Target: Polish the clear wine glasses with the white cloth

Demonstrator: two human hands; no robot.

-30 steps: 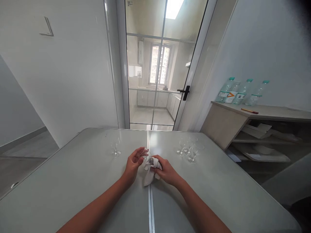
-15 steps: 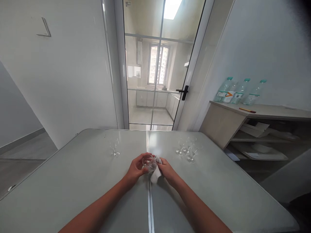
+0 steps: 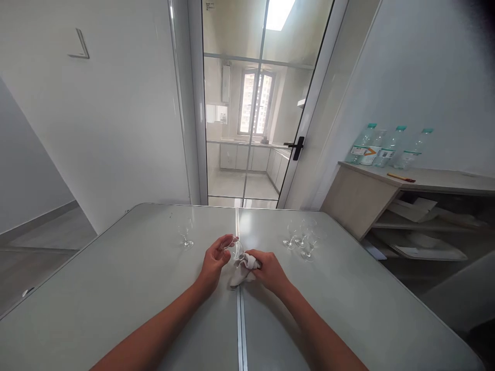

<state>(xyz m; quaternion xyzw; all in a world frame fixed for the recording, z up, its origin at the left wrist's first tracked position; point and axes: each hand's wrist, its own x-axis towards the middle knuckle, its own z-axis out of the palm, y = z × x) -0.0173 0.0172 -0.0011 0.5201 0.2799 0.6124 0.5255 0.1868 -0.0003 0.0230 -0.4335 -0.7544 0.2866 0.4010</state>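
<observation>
Over the table's middle seam, my left hand [image 3: 212, 262] curls its fingers and thumb around the bowl of a clear stemmed glass [image 3: 238, 249]. The glass is tilted, its foot end toward my right hand [image 3: 270, 269]. That hand grips a bunched white cloth [image 3: 240, 274] against the glass's stem end; a loose flap hangs below. Cloth and fingers hide the foot. To the left, a similar stemmed glass [image 3: 187, 243] stands upright. Several more stemmed glasses [image 3: 308, 251] stand close together on the right.
The pale grey-green table [image 3: 154, 299] has a metal seam [image 3: 240, 335] running away from me. Past its right side stands a wooden cabinet [image 3: 356, 201] with clear bottles [image 3: 386, 147] and a yellow-and-red stick [image 3: 401, 177] on top. A glass door [image 3: 247, 175] lies beyond the far edge.
The glass has tilted and its foot end is now within the cloth. My right hand has turned and wrapped the cloth around that end; the left fingers have loosened slightly. The view shifted a little.
</observation>
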